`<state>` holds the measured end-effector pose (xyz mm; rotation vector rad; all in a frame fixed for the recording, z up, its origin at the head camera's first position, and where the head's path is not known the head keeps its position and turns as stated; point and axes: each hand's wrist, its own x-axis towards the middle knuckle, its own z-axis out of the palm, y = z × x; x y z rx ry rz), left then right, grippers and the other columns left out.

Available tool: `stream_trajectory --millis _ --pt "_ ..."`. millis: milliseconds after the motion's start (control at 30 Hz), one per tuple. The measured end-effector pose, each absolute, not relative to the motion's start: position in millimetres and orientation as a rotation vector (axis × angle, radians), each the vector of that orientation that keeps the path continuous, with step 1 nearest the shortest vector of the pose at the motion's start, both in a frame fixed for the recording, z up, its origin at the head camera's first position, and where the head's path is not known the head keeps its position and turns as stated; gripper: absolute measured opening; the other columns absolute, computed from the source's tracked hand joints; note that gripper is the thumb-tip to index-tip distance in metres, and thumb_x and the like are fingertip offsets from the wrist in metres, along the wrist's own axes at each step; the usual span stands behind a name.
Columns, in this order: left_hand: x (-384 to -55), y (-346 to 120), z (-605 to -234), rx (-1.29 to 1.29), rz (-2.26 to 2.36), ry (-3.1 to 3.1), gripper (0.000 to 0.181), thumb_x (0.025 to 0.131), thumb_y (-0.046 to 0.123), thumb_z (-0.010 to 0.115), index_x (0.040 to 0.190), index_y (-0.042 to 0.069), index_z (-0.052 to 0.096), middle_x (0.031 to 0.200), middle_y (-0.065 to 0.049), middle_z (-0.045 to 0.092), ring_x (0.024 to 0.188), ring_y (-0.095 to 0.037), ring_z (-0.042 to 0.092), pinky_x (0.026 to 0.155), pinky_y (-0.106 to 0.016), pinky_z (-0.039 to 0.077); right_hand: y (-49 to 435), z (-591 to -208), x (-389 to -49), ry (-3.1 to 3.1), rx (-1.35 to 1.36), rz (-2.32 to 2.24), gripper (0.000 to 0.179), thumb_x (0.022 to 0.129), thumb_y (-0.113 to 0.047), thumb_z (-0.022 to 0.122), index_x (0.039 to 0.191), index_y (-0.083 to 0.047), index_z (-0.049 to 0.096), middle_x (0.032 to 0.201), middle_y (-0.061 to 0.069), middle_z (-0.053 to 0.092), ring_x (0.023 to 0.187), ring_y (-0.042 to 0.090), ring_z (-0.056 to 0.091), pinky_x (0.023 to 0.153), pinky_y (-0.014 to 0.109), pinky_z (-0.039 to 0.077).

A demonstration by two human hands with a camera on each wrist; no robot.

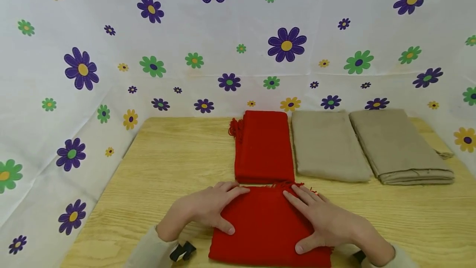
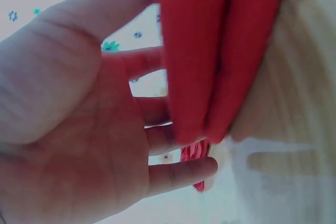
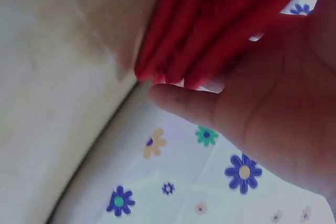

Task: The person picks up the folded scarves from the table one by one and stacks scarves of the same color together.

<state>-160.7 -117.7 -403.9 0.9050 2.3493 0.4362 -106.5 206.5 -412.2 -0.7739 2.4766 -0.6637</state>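
Note:
A folded red scarf (image 1: 265,226) with fringe at its far edge lies at the front of the table. My left hand (image 1: 210,206) rests on its left side, thumb on top and fingers stretched towards the far left corner. On the right side lies my right hand (image 1: 329,220), thumb on the top face and fingers spread near the fringe. Layered folds of the scarf (image 2: 191,51) show beside the extended left fingers in the left wrist view. In the right wrist view, stacked layers (image 3: 210,30) sit against the right hand, whose other fingers are mostly hidden.
Behind it lies another folded red scarf (image 1: 265,148) with fringe on its left. Two folded beige cloths (image 1: 331,146) line up to its right. The wooden table (image 1: 167,156) meets a flowered white sheet (image 1: 238,20) at the back and sides.

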Motion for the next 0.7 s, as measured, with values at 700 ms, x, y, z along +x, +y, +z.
stream_trajectory --millis 700 --pt "-235 -128 -404 0.732 0.977 2.400 0.068 0.100 0.022 0.057 0.154 0.002 0.021 0.153 -0.025 0.031 0.136 -0.045 0.041 0.109 -0.055 0.038 202 -394 -207 2.350 -0.391 -1.585 0.052 0.103 -0.017 0.052 0.146 0.006 0.033 0.146 0.032 0.036 0.126 0.046 0.049 0.101 0.050 0.047"
